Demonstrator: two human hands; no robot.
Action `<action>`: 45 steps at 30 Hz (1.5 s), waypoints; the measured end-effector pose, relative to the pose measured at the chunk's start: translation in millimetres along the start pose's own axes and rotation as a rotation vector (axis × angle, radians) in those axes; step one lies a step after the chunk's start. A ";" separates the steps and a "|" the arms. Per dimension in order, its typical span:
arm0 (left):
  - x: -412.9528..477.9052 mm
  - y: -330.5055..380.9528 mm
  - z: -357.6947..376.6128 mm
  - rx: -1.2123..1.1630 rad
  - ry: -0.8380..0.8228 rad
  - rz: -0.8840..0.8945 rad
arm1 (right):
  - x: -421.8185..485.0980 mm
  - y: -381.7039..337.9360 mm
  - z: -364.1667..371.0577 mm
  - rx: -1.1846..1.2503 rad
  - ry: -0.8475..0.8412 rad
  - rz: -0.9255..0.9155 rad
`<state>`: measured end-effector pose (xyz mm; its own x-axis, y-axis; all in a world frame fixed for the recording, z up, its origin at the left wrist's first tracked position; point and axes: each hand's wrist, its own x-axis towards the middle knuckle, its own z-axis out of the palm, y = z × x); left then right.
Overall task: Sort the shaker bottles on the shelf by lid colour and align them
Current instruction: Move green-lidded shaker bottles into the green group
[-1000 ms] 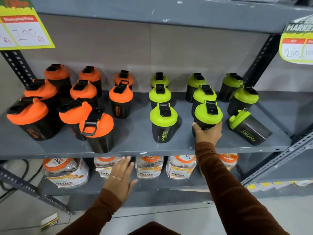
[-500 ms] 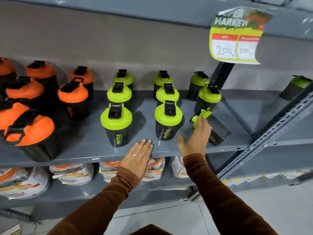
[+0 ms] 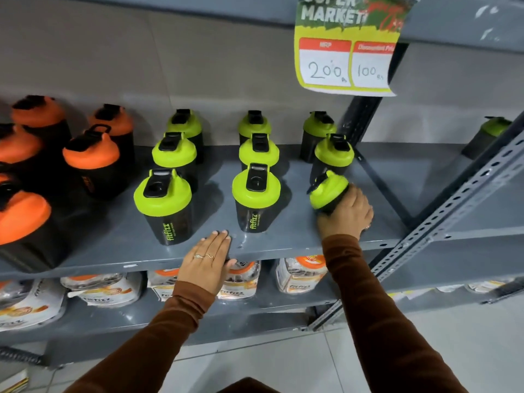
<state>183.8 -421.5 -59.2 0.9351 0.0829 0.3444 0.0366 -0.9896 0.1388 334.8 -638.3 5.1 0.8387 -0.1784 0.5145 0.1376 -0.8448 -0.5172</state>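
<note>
Black shaker bottles stand on a grey shelf (image 3: 289,245). Orange-lidded ones (image 3: 90,154) crowd the left side. Green-lidded ones stand in three columns to their right, fronted by one bottle (image 3: 163,197) and another (image 3: 256,191). My right hand (image 3: 347,215) is wrapped around a tilted green-lidded bottle (image 3: 327,192) at the front of the right column; its lid leans left. My left hand (image 3: 208,263) lies flat on the shelf's front edge, fingers together, holding nothing.
A yellow price tag (image 3: 347,46) hangs from the shelf above. A slotted metal upright (image 3: 453,199) runs diagonally at the right, with one more green-lidded bottle (image 3: 486,137) behind it. Bagged goods (image 3: 300,273) fill the lower shelf.
The view has swung right. My right hand left the upright front bottle, reached the fallen one and now grips it, lifting it partway. My left hand rose onto the shelf edge.
</note>
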 end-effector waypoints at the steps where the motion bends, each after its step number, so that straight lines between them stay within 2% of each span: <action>1: 0.1 0.6 -0.2 -0.005 0.002 0.001 | 4.5 0.5 -6.9 0.222 -0.014 0.044; 3: 0.2 0.5 -0.4 -0.006 0.003 0.006 | 9.7 0.9 -18.9 0.603 -0.026 0.122; 4: 0.0 -0.3 0.1 -0.003 -0.001 0.005 | 8.8 3.9 -20.4 0.714 -0.039 0.168; 8: -0.3 -0.4 -0.8 0.012 -0.044 -0.018 | -1.8 16.3 -20.5 0.870 -0.099 0.356; 15: -1.3 3.3 -7.8 0.011 -0.136 -0.052 | 1.6 24.9 -23.4 0.832 -0.180 0.379; 17: 0.4 8.9 -12.7 -0.034 -0.103 -0.094 | 0.1 26.3 -22.7 0.822 -0.196 0.377; 20: 9.7 23.3 -22.8 -0.283 -0.007 -0.258 | -4.1 28.5 -20.6 0.787 -0.202 0.395; 24: 42.9 37.4 -29.0 -0.743 -0.006 -0.448 | -8.3 32.0 -16.4 0.699 -0.193 0.406; 26: 60.3 40.1 -28.0 -0.883 -0.022 -0.531 | -7.8 33.8 -16.2 0.672 -0.213 0.414; 28: 72.0 38.9 -23.9 -0.953 -0.069 -0.535 | -7.4 34.6 -16.7 0.633 -0.237 0.436; 32: 78.5 36.1 -15.3 -0.914 -0.125 -0.511 | -8.3 34.9 -15.9 0.583 -0.241 0.455; 45: 72.5 48.0 -19.6 -0.836 -0.087 -0.579 | -10.7 36.0 -28.3 0.535 -0.269 0.452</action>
<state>246.5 -460.7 -9.3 0.8754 0.4812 -0.0454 0.2649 -0.3992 0.8778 315.9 -681.1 0.3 0.9648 -0.2619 0.0237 -0.0708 -0.3458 -0.9356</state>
